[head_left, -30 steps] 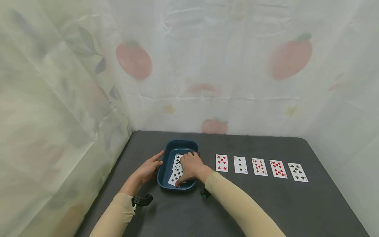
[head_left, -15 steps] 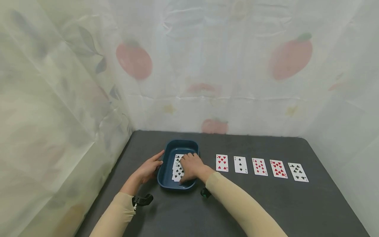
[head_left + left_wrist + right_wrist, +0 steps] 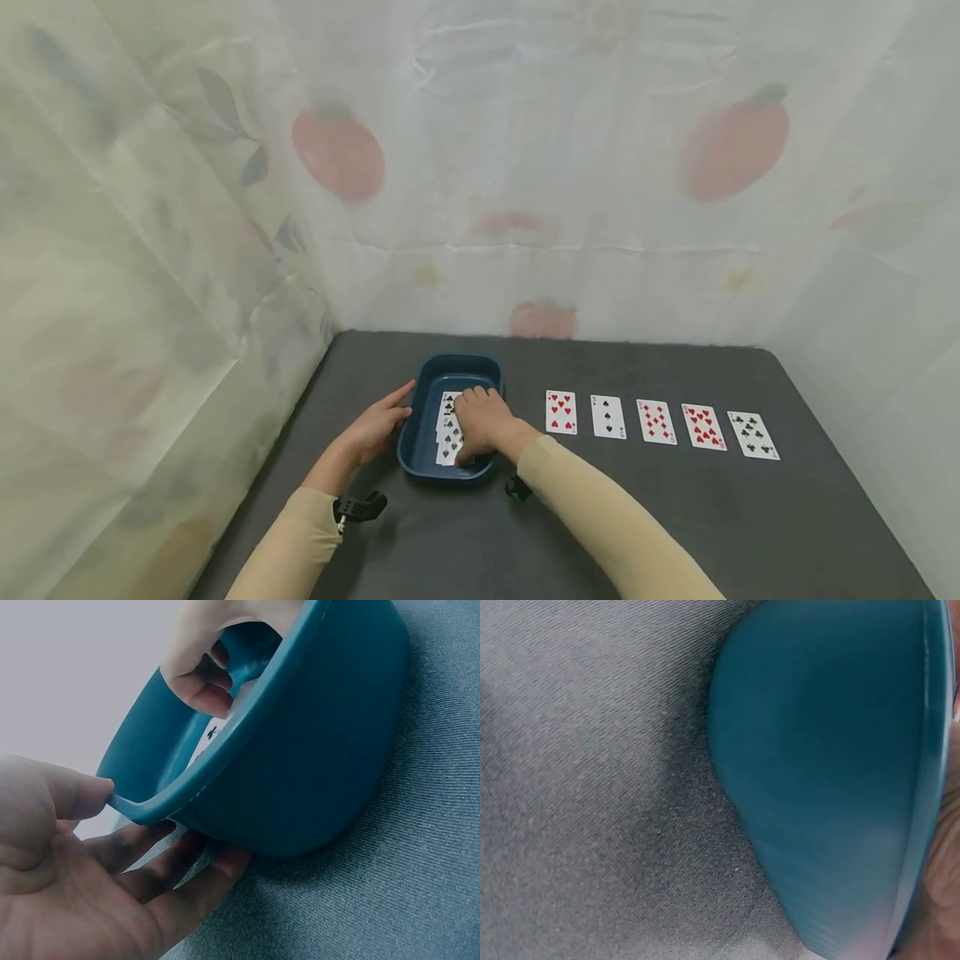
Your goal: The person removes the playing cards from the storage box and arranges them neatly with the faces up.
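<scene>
A dark blue plastic tray (image 3: 427, 367) stands on the table in the head view, with face-up playing cards (image 3: 447, 429) lying in it, clubs and spades showing. My left hand (image 3: 375, 429) holds the tray's left side; in the left wrist view its thumb (image 3: 86, 799) is on the rim and the fingers lie against the outer wall. Inside the tray, my right hand (image 3: 483, 421) grips the cards from above, thumb toward the near end and curled fingers toward the far end. It covers their right part. The right wrist view shows mostly the tray's outer wall (image 3: 817, 765).
Right of the tray several face-up cards form a spaced row, from a hearts card (image 3: 561, 412) to a clubs card (image 3: 753, 436). The dark cloth-covered table (image 3: 637, 517) meets a pale printed curtain (image 3: 622, 167) behind and on both sides.
In the tray, the cards that were fanned out to the near left have been drawn into a straighter stack by my right hand, its thumb moving inward. The left hand stays on the tray.
</scene>
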### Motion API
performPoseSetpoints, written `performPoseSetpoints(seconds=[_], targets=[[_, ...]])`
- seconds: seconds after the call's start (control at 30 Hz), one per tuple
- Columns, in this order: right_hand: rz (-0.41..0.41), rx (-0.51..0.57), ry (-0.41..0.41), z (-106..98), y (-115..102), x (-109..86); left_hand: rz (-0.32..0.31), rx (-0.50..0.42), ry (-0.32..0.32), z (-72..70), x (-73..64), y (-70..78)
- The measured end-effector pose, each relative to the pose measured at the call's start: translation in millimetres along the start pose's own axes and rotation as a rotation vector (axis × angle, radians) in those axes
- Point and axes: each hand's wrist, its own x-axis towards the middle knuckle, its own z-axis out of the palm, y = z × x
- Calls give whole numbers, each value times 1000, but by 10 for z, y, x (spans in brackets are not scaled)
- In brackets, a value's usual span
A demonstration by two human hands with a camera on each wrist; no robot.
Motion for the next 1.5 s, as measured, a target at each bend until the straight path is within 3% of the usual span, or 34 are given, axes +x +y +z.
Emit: performPoseSetpoints(seconds=[0.33,0.67,0.87,1.07,1.5], targets=[[-56,-4,17,-28,7,-38,1,17,6,-3,9,-2],[-79,-91,14,65,12,-21,2,17,7,-1,3,-6],[-74,-89,3,85,3,-4,-3,15,12,-5,27,-8],[-37,-38,-41,-70,14,-53,-11,16,10,3,25,1],[-19,-47,-11,-77,-24,-137,-7,21,23,-2,30,-31]])
